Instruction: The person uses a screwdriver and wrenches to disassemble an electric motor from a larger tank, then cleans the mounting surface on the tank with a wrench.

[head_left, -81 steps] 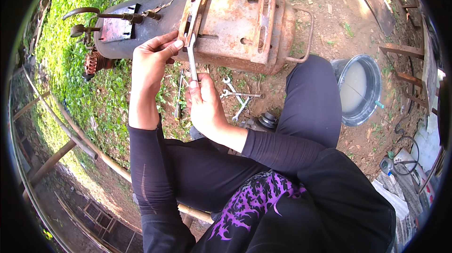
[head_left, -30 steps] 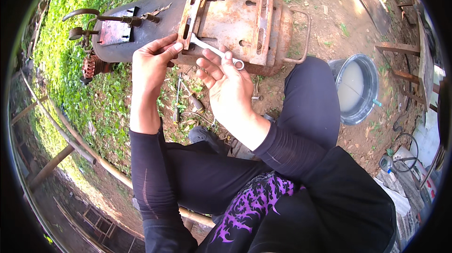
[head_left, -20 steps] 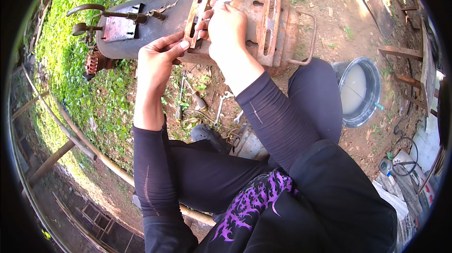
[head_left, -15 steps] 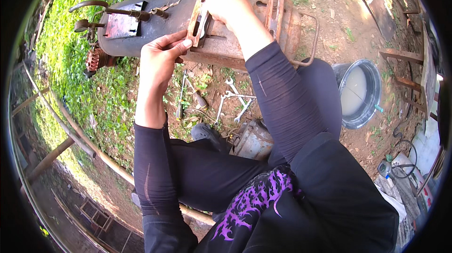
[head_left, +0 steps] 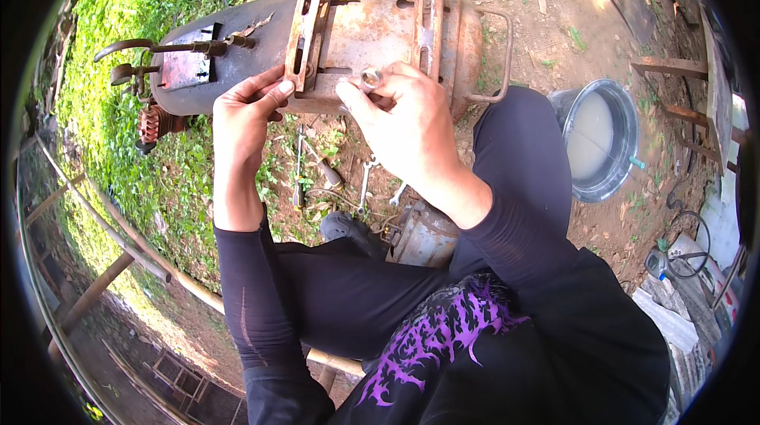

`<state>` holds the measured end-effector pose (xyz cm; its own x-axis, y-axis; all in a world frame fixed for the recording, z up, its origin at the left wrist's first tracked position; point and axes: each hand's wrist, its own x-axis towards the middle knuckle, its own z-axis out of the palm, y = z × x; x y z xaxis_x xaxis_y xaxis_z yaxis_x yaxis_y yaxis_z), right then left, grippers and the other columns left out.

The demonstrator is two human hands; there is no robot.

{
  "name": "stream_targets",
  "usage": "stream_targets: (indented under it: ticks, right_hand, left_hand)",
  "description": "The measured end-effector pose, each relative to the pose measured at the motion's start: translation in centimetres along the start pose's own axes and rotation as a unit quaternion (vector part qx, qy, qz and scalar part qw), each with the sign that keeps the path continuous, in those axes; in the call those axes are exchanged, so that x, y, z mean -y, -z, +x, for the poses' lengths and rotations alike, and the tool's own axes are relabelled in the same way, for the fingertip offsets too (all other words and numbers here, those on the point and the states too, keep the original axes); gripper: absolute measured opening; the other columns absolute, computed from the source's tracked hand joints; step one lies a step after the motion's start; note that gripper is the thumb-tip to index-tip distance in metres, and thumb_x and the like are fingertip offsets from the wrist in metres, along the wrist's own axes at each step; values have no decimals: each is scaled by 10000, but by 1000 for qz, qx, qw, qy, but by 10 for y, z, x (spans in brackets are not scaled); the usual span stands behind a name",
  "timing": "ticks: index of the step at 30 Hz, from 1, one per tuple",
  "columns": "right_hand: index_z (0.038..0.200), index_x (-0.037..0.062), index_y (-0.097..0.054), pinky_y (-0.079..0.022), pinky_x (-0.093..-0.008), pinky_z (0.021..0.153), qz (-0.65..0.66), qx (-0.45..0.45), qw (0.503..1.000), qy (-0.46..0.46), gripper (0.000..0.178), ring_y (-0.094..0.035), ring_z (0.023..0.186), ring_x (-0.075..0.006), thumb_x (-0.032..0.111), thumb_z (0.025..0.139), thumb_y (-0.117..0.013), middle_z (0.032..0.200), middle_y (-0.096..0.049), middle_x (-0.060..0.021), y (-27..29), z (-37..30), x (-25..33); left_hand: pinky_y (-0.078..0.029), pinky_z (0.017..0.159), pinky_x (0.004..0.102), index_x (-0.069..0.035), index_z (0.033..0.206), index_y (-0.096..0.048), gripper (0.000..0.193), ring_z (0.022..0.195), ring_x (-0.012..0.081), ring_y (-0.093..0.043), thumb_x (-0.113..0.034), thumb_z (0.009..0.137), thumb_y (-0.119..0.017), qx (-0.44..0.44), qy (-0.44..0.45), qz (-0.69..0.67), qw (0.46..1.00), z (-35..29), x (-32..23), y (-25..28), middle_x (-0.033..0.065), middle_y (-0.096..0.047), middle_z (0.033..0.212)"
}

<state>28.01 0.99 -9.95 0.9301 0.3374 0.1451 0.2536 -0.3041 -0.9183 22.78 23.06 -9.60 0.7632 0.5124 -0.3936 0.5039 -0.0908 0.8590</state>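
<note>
A rusty metal tank (head_left: 364,25), dark toward its left end, lies lengthwise before me. Across its top sits a slotted metal bracket (head_left: 309,25). The near end of this bracket is pinched between the thumb and fingers of my left hand (head_left: 247,112). My right hand (head_left: 408,116) is closed over the tank's near edge, just right of the bracket. Its thumb and fingers grip a small round metal piece (head_left: 370,77) that looks like a nut or bolt head; which of these I cannot tell. A second slotted bracket (head_left: 427,21) crosses the tank farther right.
Wrenches (head_left: 366,186) and a screwdriver (head_left: 298,191) lie on the ground below the tank. A bucket (head_left: 625,140) of cloudy liquid stands to the right. A bent pipe (head_left: 170,47) and a ribbed rusty fitting (head_left: 152,124) project from the tank's left end. A wire handle (head_left: 508,61) juts out at its right end.
My right hand has come back from the bracket's far end to the tank's near edge, where the small metal piece now shows in its fingers. My left hand keeps hold of the bracket.
</note>
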Motion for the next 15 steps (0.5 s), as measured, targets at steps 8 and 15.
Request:
stream_targets:
  ticks: [8,15]
  right_hand:
    - [917,10,-711,-515,-319,575,84,187,969,-139,127,-680,617,-202,129,882,-684,713,-677,-158,6,-39,-10]
    - [1227,-21,-569,-512,-240,544,249,269,881,-299,234,-591,639,-98,71,1052,-443,789,-599,-41,-12,-74,-30]
  left_hand:
    - [-460,649,208,-14,1181,-720,339,742,52,-602,-84,854,-780,-4,1,10,1000,-2,0,0,27,-747,935]
    - [-485,634,215,26,1181,-707,358,732,72,-630,-70,846,-786,3,-12,-1,1000,0,1,2,62,-753,922]
